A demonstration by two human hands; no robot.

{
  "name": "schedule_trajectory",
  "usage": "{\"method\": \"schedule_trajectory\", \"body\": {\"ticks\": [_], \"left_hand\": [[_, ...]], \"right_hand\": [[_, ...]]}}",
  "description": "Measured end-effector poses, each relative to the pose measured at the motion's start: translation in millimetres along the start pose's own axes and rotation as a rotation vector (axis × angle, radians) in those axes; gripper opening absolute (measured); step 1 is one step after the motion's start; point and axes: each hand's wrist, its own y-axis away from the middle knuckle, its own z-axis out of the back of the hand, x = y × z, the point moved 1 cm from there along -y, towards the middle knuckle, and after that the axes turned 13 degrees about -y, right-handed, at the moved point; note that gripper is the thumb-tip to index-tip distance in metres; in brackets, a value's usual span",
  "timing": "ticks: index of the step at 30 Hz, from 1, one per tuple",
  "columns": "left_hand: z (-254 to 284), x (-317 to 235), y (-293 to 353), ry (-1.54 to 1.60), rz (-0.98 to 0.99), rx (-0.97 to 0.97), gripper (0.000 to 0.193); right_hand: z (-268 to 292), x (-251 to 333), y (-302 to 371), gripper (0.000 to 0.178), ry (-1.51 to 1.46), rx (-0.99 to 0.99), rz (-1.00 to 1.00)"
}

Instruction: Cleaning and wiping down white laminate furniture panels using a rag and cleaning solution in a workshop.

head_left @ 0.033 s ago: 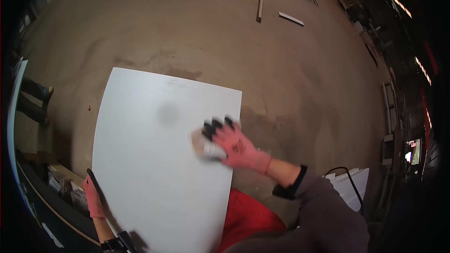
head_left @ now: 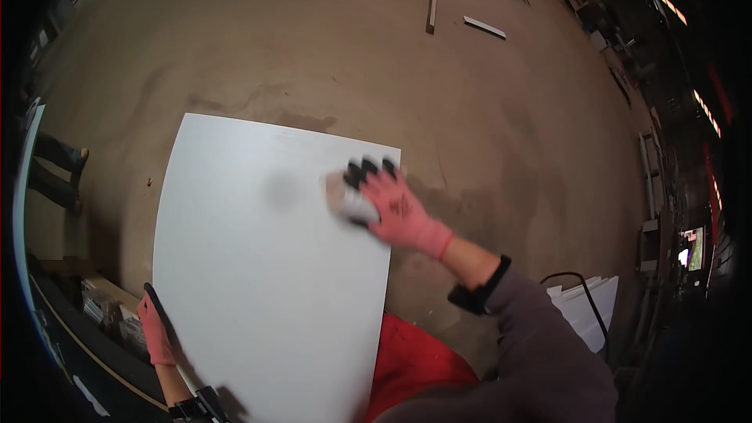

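A large white flat panel (head_left: pixel 266 290) stretches out in front of me. Along its left edge, my left hand (head_left: pixel 157 330), in a pink glove with black fingertips, is closed on the panel's side; part of its fingers is hidden. Near the panel's right edge my right hand (head_left: pixel 398 207), gloved the same way, grips a small tan-and-white block (head_left: pixel 337 192) against the panel's face. Motion smears this block, so its exact kind does not show. A faint grey round smudge (head_left: pixel 280 192) lies on the panel, left of the block.
Two short bars, one upright in view (head_left: pixel 432 13) and one white (head_left: pixel 484 27), lie on the brown floor beyond. White sheets (head_left: pixel 583 309) with a dark cable stand at the right. At the far left are a person's legs (head_left: pixel 59 168) and a long panel edge (head_left: pixel 26 188).
My right hand has slid the block away from me, up along the panel near its right edge. My left hand stays at the left edge.
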Motion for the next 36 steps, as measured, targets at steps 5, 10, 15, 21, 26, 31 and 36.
{"method": "schedule_trajectory", "body": {"ticks": [5, 10, 15, 21, 26, 31, 36], "left_hand": [[-7, 9, -8, 0.096, 0.012, -0.046, 0.042], [8, 23, -4, 0.040, 0.042, -0.081, 0.045], [-8, 17, -14, 0.046, -0.019, -0.038, 0.043], [11, 34, -13, 0.022, 0.011, -0.062, 0.045], [18, 33, -12, 0.013, 0.062, -0.038, 0.040], [54, 5, 51, 0.186, -0.012, -0.208, 0.040], [125, 63, 169, 0.164, 0.016, -0.495, 0.040]], "right_hand": [[-13, -37, 0, 0.059, 0.089, -0.164, -0.232], [-37, 76, 92, 0.073, -0.177, 0.326, 0.061], [4, -43, -3, 0.058, 0.031, -0.153, -0.174], [-51, 51, 55, 0.065, -0.158, 0.097, 0.043], [-106, 166, 130, 0.055, -0.523, 0.641, 0.839], [-71, 105, -37, 0.043, -0.438, 0.023, 0.446], [-59, 43, -170, 0.062, 0.137, -0.090, -0.092]]}}
